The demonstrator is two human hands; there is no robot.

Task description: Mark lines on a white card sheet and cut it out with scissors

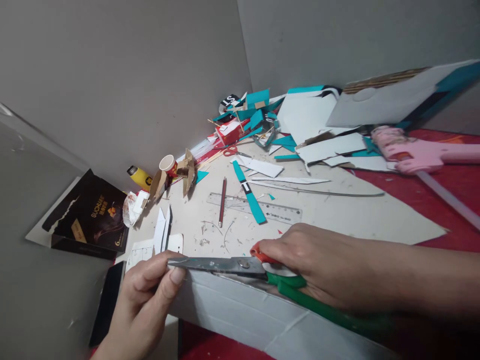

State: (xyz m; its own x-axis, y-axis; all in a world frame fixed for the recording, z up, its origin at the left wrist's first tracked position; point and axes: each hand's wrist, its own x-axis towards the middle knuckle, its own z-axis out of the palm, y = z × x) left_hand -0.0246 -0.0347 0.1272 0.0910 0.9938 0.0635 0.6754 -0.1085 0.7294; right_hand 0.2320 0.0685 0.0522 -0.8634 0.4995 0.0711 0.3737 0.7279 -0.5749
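Grey walls point(142, 80), hands point(305, 257), held scissors point(232, 266), white cardboard point(232, 312)

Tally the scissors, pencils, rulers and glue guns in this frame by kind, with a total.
Scissors: 2 (green-and-orange-handled pair in the right hand; red-handled pair lying farther off)
Pencils: 1 (dark red pencil)
Rulers: 1 (clear ruler)
Glue guns: 1 (pink glue gun)
Total: 5

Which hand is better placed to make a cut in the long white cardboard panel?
Probably the right hand: it grips the metal scissors with green and orange handles, blades along the panel's upper edge. The left hand pinches the panel near the blade tips.
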